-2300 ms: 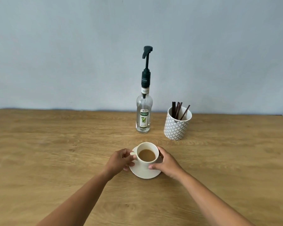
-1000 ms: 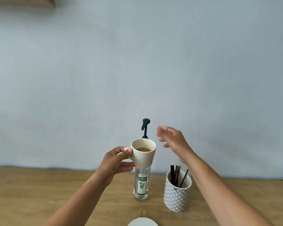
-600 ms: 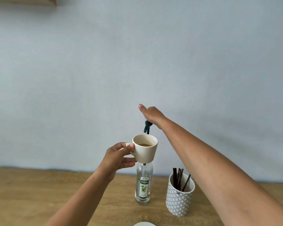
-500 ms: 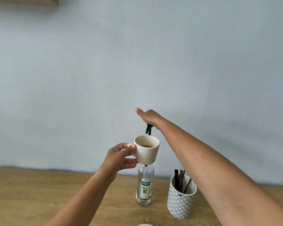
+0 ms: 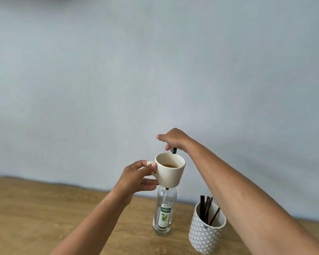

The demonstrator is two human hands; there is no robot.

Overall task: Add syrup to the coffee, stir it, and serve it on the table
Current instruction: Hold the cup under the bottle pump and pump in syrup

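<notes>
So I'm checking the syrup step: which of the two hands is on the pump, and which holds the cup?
The right hand presses the dark pump head above the cup; the left hand pinches the cup's handle.

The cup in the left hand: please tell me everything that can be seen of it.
The cream, glossy ceramic cup tapers toward its base and holds brown coffee low inside. It is held upright in the air above the clear glass syrup bottle, under the dark pump spout. The left hand pinches its small handle, fingers against its side. The right hand rests on the pump.
</notes>
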